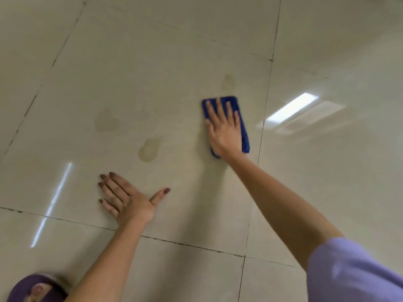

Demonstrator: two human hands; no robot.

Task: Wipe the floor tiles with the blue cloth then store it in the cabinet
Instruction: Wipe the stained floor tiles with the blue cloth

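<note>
We see the right hand (224, 129) pressed flat, fingers straight and together, on top of a folded, oblong blue microfibre cloth (244, 127); it pins the cloth to the floor rather than gripping it. The cloth lies on a large glossy cream floor tile (174, 68), near that tile's right grout line, its far edge showing beyond the fingertips and its right edge beside the palm.

The left hand (128, 199) rests released and flat on the same tile, fingers spread, thumb pointing right, holding nothing, just beyond the near grout line and well apart from the cloth.

We count 3 faint yellowish patches (150, 149) on the tile: 2 between the hands, 1 just beyond the cloth.

A lilac sleeve (349, 273) covers the right upper arm. A purple slipper (37, 288) sits at the lower left corner.
</note>
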